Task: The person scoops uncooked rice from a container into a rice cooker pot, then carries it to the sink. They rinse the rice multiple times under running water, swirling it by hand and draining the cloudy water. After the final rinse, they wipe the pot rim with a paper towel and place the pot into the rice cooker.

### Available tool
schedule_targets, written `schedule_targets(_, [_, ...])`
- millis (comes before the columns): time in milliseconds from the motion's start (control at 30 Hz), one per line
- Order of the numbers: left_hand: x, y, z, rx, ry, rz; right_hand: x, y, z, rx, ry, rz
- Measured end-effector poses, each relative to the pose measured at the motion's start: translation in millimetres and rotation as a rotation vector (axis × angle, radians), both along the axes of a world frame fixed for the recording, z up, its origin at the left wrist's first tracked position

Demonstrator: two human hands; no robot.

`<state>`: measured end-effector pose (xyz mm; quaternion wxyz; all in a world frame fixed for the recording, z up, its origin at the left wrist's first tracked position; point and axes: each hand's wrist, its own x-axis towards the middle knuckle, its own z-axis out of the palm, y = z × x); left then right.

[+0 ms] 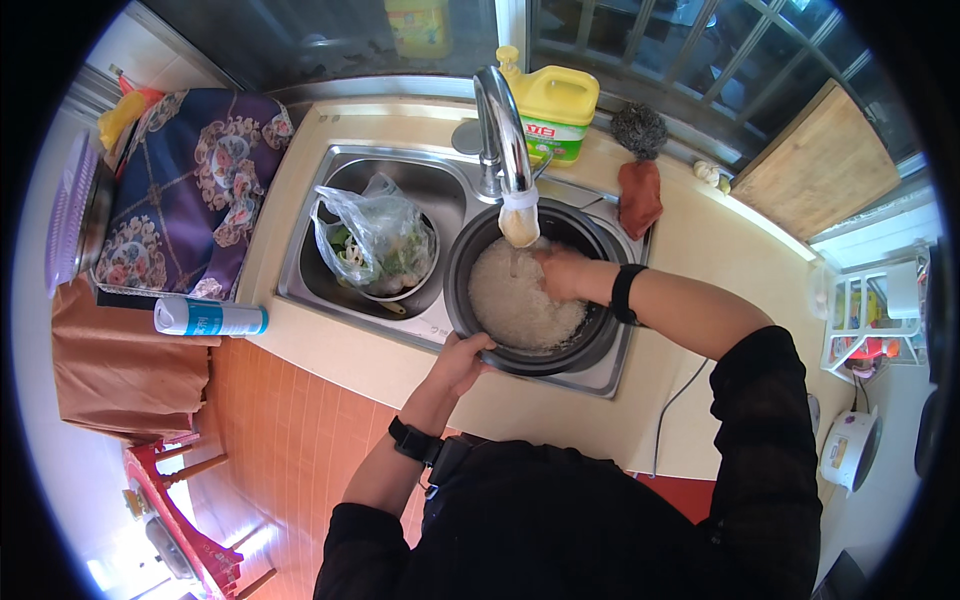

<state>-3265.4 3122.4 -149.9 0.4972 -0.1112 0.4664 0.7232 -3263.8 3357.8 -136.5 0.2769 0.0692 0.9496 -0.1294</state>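
Note:
A dark round cooking pot [459,300] stands over the right basin of a steel double sink. White rice [517,300] in cloudy water fills its bottom. My left hand [463,362] grips the pot's near-left rim, thumb over the edge. My right hand [561,274] reaches into the pot, its fingertips hidden in the rice and water. Above the pot hangs the chrome faucet [507,127], with a white and tan filter at its mouth and a thin stream below. In the left basin, a clear plastic bag [375,232] with leafy greens lies in a white bowl [424,281].
Behind the faucet stand a yellow detergent jug [559,105], a steel wool scrubber [639,130] and a red-brown cloth [640,201]. A wooden cutting board [817,161] leans at the window. A spray can [210,316] lies on the left counter edge; a cable [667,412] crosses the right counter.

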Motion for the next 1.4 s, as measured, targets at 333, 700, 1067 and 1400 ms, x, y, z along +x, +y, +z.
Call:
schedule_targets(333, [-1, 0, -4, 0.003, 0.017, 0.006, 9, -22, -8, -0.568, 0.617, 0.053])
schedule_targets(700, [-4, 6, -2, 0.03, -0.013, -0.019, 14, -41, -10, -0.207, 0.238, 0.724])
schedule_targets(1067, [0, 6, -9, -0.052, 0.04, 0.008, -27, 35, 28, -0.038, 0.312, 0.53])
schedule_targets(1400, [3, 5, -17, -0.086, 0.117, -0.002, 47, -11, -36, -1.047, -0.419, -1.029])
